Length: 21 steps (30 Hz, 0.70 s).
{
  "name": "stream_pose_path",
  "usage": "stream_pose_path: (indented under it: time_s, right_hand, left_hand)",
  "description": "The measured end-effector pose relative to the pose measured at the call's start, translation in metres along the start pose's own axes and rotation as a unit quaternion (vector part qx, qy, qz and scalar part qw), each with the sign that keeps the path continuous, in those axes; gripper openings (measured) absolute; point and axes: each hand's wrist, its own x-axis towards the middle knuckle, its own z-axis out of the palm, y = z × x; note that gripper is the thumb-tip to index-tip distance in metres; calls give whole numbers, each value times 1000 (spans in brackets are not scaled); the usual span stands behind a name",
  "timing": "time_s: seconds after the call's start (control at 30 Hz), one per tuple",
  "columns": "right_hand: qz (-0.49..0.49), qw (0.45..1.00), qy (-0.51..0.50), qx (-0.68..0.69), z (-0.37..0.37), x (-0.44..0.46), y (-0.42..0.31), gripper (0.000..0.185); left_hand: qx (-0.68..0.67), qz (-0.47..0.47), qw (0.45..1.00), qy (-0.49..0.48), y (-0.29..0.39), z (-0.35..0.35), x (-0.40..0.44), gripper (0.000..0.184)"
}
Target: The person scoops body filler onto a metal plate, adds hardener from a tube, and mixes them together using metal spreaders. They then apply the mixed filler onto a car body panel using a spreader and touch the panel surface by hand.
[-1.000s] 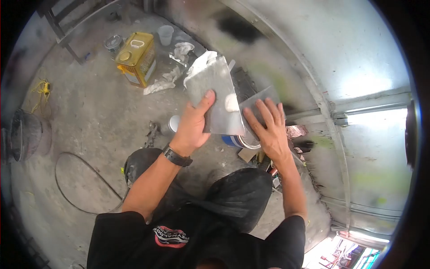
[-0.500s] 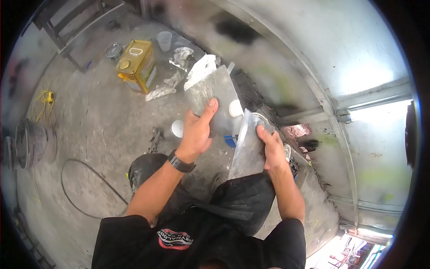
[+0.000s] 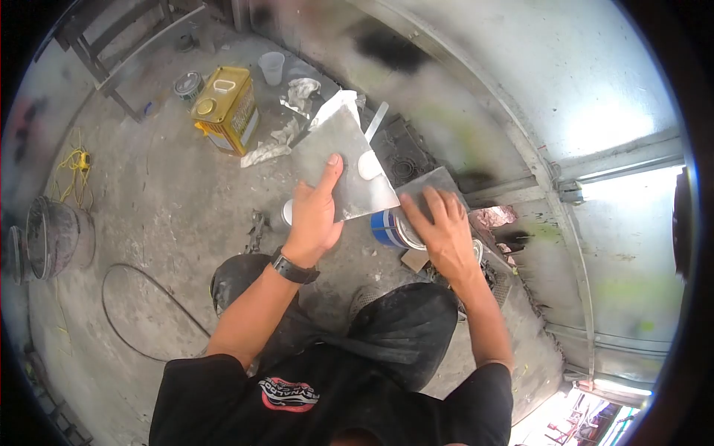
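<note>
My left hand [image 3: 316, 215] grips a flat grey plate [image 3: 338, 160], its thumb lying on the upper face. A dab of white paste [image 3: 368, 165] sits near the plate's right edge, with more white along its lower right edge. My right hand [image 3: 446, 234] holds a smaller dark grey sheet [image 3: 439, 182], fingers on top and thumb toward the plate. The sheet's left corner meets or nearly meets the plate's lower right corner. Below lies a blue can [image 3: 388, 229], partly covered by the sheet and my right hand.
A yellow metal can [image 3: 227, 108], a small round tin [image 3: 189, 85], a clear plastic cup [image 3: 272, 67] and crumpled paper [image 3: 301, 93] stand or lie ahead. Dark buckets [image 3: 56, 236] are at the left, near a black hose [image 3: 152, 275]. A metal panel [image 3: 483, 111] curves along the right.
The right-hand sheet has turned from steeply upright to flatter, moving up beside the plate's corner. The left-hand plate has shifted slightly left, uncovering more of the blue can.
</note>
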Motion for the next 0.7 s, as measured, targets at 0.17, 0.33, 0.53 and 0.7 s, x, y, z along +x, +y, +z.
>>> stream_pose_path:
  time_s: [0.17,0.33,0.53,0.7]
  right_hand:
    - [226,905,-97,347,-1,-13,15,40]
    - [314,667,-147,660,-10,-8,15,22]
    - [305,628,-204,686,-1,-13,43,33]
    - [339,793,-71,502,-18,-3,28,39]
  left_hand:
    - [15,32,999,-15,18,-5,11,43]
    - [54,-25,997,-46,17,3,6,44]
    - [85,-47,989,-107,16,-3,6,45]
    - [101,-6,991,-92,19,8,1,42]
